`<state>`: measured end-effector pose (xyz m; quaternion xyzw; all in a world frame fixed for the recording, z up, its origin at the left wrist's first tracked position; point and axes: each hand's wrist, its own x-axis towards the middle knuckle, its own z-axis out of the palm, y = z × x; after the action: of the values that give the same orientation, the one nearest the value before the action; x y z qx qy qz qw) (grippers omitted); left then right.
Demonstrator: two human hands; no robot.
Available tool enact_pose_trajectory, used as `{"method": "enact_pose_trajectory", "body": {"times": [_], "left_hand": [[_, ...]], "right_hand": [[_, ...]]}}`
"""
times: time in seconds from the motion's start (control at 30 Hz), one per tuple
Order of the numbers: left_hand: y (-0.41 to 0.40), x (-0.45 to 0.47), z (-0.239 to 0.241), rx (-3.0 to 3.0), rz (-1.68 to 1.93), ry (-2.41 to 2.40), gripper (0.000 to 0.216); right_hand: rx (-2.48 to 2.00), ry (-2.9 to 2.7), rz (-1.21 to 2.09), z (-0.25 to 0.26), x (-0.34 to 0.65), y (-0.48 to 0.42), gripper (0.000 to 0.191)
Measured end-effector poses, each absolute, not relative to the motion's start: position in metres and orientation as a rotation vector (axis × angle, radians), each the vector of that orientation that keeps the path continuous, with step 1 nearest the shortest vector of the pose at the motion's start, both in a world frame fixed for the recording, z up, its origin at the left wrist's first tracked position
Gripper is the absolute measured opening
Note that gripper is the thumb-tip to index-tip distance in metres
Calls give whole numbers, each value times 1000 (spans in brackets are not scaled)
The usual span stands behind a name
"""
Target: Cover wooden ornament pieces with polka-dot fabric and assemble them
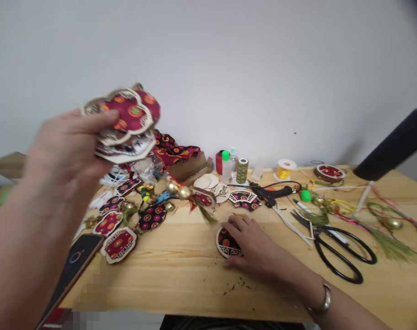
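Raised at the left, my left hand [65, 142] is closed on several stacked fabric-covered ornament pieces [134, 110], thumb on top. Cream cut-out borders frame their maroon patterned cloth; the lower ones are partly hidden. Down on the table, my right hand [254, 245] curves over a round fabric ornament [225, 240] with a pale lattice edge, its fingers and thumb around the sides and covering its right part. Just beyond it lies a pendant with gold bells [184, 191] and a green tassel. A scalloped red ornament [119, 245] rests flat below my left hand.
Large black-handled scissors [337, 250] and a glue gun [272, 195] lie to the right. Behind stand a green-capped bottle [226, 168], a thread spool [242, 171] and a yellow cord spool [284, 170]. A phone [77, 263] sits by the left front edge.
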<state>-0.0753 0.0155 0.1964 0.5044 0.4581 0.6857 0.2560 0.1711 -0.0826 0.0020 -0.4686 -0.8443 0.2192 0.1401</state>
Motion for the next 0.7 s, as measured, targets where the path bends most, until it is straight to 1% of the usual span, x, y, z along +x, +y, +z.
{"method": "enact_pose_trajectory", "body": {"times": [0.03, 0.1, 0.13, 0.23, 0.33, 0.43, 0.6, 0.63, 0.7], "left_hand": [[14, -68, 183, 1312, 1799, 1155, 29], [11, -55, 151, 1131, 1690, 1133, 23], [9, -49, 133, 1044, 1634, 1112, 23], [5, -39, 85, 942, 1557, 1105, 24], [4, -38, 53, 833, 1526, 1118, 15], [4, -42, 37, 754, 1529, 1117, 10], [2, -43, 23, 684, 1524, 1073, 13], [1, -42, 20, 673, 1520, 1058, 15], [-1, -40, 13, 656, 1509, 1023, 21]], "right_hand": [[-1345, -2438, 636, 3, 172, -83, 73], [-1329, -2441, 645, 4, 172, -83, 72], [-1326, -2445, 647, 5, 173, -84, 71], [-1347, -2459, 635, 6, 173, -85, 73], [-1369, -2467, 620, 8, 171, -86, 69], [-1388, -2482, 607, 11, 171, -87, 61], [-1426, -2547, 578, 13, 176, -91, 47], [-1434, -2552, 571, 12, 177, -92, 47], [-1449, -2546, 566, 11, 177, -92, 55]]}}
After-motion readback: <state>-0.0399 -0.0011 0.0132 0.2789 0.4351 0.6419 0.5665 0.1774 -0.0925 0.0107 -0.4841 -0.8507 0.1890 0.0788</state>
